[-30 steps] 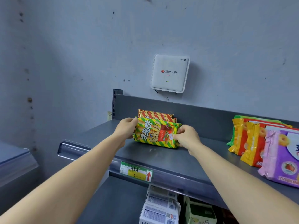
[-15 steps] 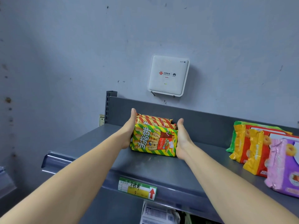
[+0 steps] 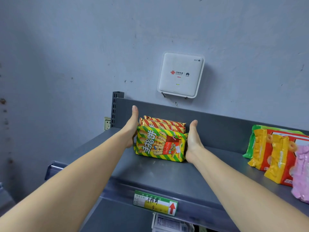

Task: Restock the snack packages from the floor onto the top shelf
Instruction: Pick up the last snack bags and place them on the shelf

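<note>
The green-and-yellow striped snack package [image 3: 160,144] stands upright on the grey metal top shelf [image 3: 167,174], fronting a row of red-and-yellow striped packages [image 3: 164,123]. The left hand [image 3: 131,131] and right hand [image 3: 193,141] lie flat against its two ends, fingers straight, neither curled round it. To square the row, press evenly from both sides and set the face parallel to the shelf edge. The pack bears large Chinese characters. The green-and-yellow shelf-edge label [image 3: 155,202] shows handwriting and a red arrow. The white wall router [image 3: 181,74] reads "WiFi 7".
</note>
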Tool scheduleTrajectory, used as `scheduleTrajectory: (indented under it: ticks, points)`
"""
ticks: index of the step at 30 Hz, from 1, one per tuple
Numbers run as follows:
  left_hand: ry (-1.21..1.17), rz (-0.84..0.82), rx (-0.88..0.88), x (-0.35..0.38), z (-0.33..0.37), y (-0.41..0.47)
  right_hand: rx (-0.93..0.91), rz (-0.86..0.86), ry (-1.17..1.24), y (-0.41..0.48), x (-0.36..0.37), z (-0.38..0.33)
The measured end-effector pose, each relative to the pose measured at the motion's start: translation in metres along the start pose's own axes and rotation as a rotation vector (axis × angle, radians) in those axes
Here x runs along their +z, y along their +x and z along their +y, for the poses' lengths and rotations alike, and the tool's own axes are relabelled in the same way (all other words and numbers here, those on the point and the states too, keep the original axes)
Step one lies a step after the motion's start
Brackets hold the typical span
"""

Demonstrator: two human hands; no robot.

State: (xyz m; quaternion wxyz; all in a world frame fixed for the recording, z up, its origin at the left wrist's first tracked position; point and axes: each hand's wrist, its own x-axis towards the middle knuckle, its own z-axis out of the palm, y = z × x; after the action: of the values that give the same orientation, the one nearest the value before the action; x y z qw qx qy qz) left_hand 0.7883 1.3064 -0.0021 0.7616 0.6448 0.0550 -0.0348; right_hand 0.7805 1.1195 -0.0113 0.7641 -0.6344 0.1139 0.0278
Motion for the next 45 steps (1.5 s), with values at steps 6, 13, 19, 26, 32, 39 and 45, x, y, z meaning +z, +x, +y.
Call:
scheduleTrajectory:
  ticks: [6, 13, 19, 26, 32, 39, 45]
  points:
    - [-0.067, -0.068, -0.014, 0.005, 0.001, 0.014, -0.02, 0.031, 0.047, 0.013, 0.005, -0.004]
    - [0.054, -0.066, 0.019, 0.006, -0.005, 0.028, -0.106, 0.021, -0.049, 0.02, 0.011, 0.004]
    - [0.083, -0.077, -0.006, 0.005, -0.004, 0.024, -0.083, 0.023, -0.105, 0.018, 0.008, -0.001]
    - [0.447, 0.296, 0.29, 0.009, 0.02, 0.02, -0.197, 0.125, -0.29, -0.005, -0.006, -0.022]
    - [0.58, 0.2, 0.516, 0.049, 0.052, 0.003, -0.446, 0.359, -0.602, -0.033, -0.041, -0.063]
    - [0.545, -0.018, 0.595, 0.134, 0.052, -0.013, -0.614, 0.55, -0.614, -0.068, -0.12, -0.11]
    - [0.564, -0.186, 0.565, 0.219, 0.024, -0.028, -0.684, 0.798, -0.554, -0.096, -0.218, -0.131]
